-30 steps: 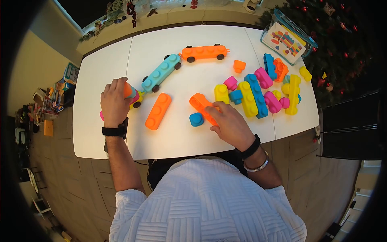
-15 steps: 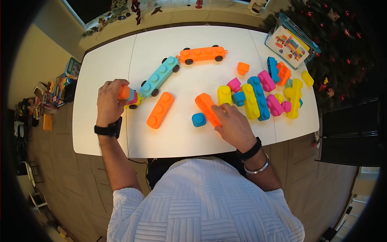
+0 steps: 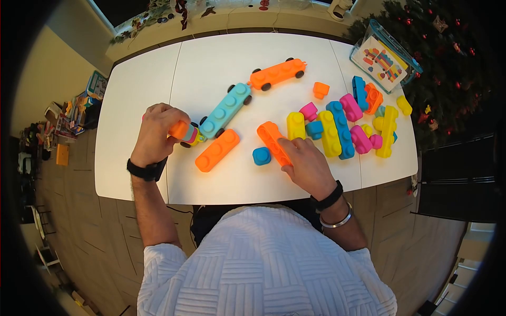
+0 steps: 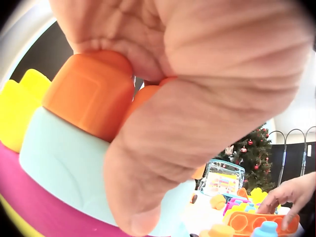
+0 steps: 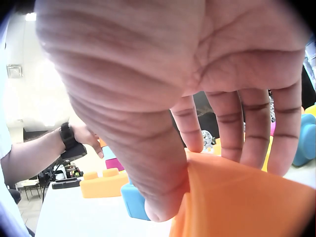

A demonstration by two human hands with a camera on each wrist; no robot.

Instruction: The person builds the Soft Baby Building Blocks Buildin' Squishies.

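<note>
My left hand [image 3: 153, 137] grips stacked toy blocks on a yellow wheeled train car [image 3: 196, 137]. In the left wrist view, the thumb presses a light blue block [image 4: 64, 153], with an orange block [image 4: 81, 94] above it and magenta below. Ahead stand a light blue car [image 3: 226, 110] and an orange car [image 3: 278, 73], end to end. My right hand [image 3: 310, 167] holds a long orange block [image 3: 270, 136], its hollow side showing, between thumb and fingers. Another orange block [image 3: 217, 150] lies beside the light blue car, and a small blue block [image 3: 261, 156] sits near my right hand.
Several yellow, blue and magenta blocks [image 3: 345, 129] cover the right part of the white table [image 3: 132, 179]. A clear bin [image 3: 382, 60] with a picture card stands at the back right corner. Beyond it is a decorated tree [image 3: 448, 58].
My left hand has moved right with the stacked car. The light blue and orange cars have shifted right, and the loose orange block has turned. My right hand stays on its block.
</note>
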